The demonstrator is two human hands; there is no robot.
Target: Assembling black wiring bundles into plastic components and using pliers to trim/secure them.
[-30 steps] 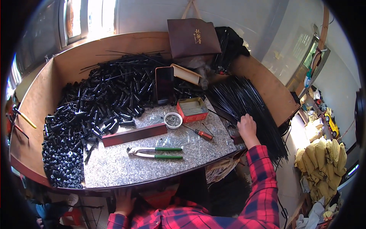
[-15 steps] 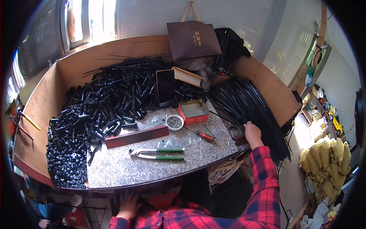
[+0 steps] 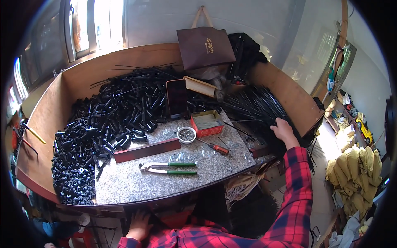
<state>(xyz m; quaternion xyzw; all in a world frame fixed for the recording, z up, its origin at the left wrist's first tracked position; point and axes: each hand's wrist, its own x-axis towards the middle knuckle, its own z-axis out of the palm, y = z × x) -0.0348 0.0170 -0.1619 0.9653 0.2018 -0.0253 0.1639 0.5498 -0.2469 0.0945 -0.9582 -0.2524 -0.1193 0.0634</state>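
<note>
Black rods [image 3: 260, 101] lie bundled at the right of the table [image 3: 186, 191], long axis running far left to near right. The right hand [image 3: 284, 130] touches them, fingers bent; whether it grips any cannot be told. The left hand [image 3: 139, 226], fingers spread, rests below the near edge.

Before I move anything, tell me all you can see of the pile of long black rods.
The pile of long black rods holds many thin, glossy pieces, plastic or metal, I cannot tell which. They lie roughly side by side, somewhat splayed, slanting from the back toward the near right, between the speckled slab and the right-hand wooden panel. The right hand is at the pile; whether it grips any rod is unclear. Some ends show beyond the sleeve.
</note>
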